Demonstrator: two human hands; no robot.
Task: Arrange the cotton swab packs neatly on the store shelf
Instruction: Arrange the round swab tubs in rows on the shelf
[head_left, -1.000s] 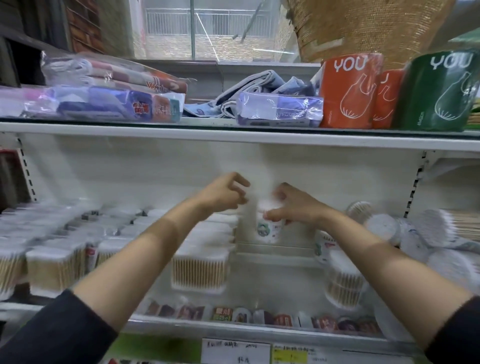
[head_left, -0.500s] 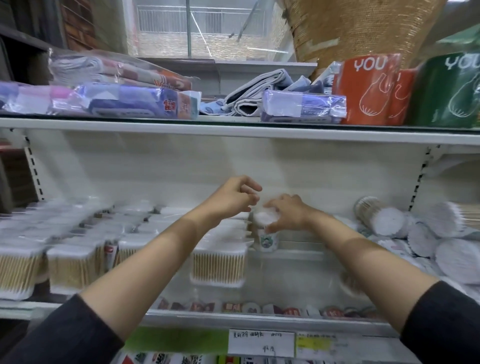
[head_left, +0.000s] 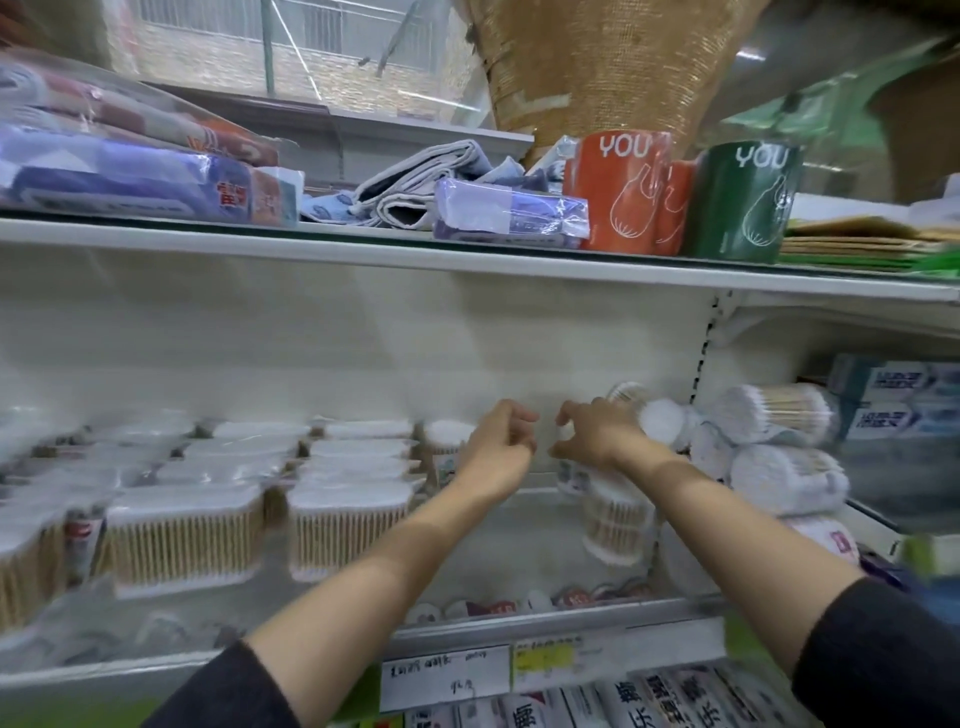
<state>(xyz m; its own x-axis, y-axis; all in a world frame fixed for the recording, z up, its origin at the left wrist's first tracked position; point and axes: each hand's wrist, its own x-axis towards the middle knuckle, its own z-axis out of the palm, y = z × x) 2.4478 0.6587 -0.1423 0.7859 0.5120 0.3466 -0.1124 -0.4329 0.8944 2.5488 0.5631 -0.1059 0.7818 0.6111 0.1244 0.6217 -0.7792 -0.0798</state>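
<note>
Currently I see both hands over the white store shelf (head_left: 519, 540): left hand (head_left: 496, 447) loosely curled, holding nothing; right hand (head_left: 597, 434) grip unclear. Rectangular cotton swab packs (head_left: 348, 525) stand in rows left, round ones (head_left: 784, 480) piled right.

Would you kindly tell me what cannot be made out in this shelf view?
- Whether the right hand grips a pack: motion blur, head view.
- What the left hand touches: its own back hides it.
- Price tag writing: too blurred.
- Square swab packs at far left: cut off by the frame edge.
</note>
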